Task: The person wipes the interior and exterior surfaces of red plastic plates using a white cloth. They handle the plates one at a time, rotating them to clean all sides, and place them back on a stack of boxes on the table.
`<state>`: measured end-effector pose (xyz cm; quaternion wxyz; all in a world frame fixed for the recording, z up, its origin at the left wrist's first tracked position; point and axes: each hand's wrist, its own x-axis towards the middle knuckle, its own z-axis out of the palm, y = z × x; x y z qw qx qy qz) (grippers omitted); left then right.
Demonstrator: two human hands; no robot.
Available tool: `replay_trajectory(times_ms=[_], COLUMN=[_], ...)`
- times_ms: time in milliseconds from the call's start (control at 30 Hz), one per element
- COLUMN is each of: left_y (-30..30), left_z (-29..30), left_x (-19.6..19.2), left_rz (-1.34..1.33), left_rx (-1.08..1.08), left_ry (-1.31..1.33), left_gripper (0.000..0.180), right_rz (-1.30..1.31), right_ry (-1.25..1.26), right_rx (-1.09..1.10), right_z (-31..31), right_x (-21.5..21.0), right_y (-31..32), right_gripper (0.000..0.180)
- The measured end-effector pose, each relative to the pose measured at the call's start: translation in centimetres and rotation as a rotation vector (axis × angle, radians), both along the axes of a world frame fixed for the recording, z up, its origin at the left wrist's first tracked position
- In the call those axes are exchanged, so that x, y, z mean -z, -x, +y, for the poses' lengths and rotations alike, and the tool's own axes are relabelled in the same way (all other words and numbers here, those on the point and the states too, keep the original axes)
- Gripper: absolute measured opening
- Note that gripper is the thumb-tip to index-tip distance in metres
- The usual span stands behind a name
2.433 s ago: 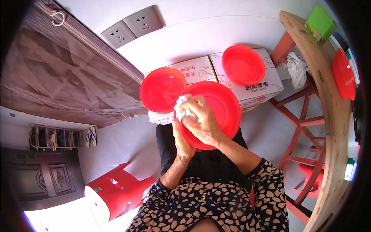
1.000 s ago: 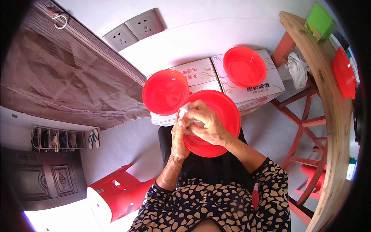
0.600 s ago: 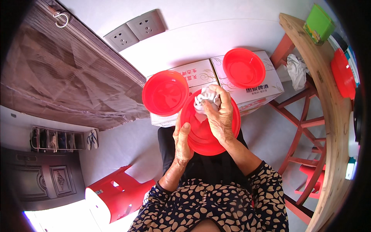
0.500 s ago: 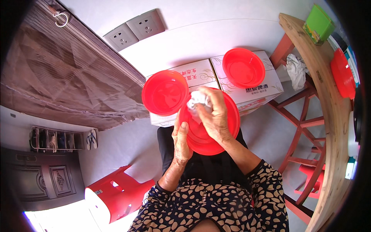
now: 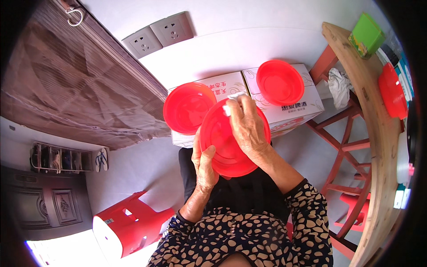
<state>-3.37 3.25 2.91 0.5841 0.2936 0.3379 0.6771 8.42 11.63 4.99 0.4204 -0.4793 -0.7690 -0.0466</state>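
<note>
Red plastic bowl (image 5: 224, 144), tilted toward the person, gripped by left hand (image 5: 203, 165); right hand (image 5: 247, 127) clenches white cloth (image 5: 232, 100).

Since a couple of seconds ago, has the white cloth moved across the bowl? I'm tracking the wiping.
Yes. The white cloth under the right hand moved from the held red bowl's left edge to its top rim, nearer the cardboard boxes.
</note>
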Motion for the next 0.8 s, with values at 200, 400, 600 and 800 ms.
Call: replay_trajectory(times_ms=[200, 400, 600, 800], left_y=[-0.1, -0.8, 0.5, 0.1], left_z=[0.1, 0.3, 0.3, 0.6], left_x=[0.0, 0.4, 0.0, 0.0], left_rz=[0.011, 0.067, 0.016, 0.042], left_rx=[-0.06, -0.032, -0.04, -0.09], left_ry=[-0.015, 0.071, 0.097, 0.059], left_gripper=[0.061, 0.061, 0.063, 0.063], right_rz=[-0.152, -0.092, -0.354, -0.352], right_ry=[0.058, -0.003, -0.173, -0.082], right_rx=[0.157, -0.05, -0.308, -0.132], right_z=[-1.7, -0.2, -0.2, 1.3], right_x=[0.6, 0.0, -2.5, -1.1], right_y=[-2.4, -0.7, 1.9, -1.8], right_gripper=[0.02, 0.029, 0.023, 0.022])
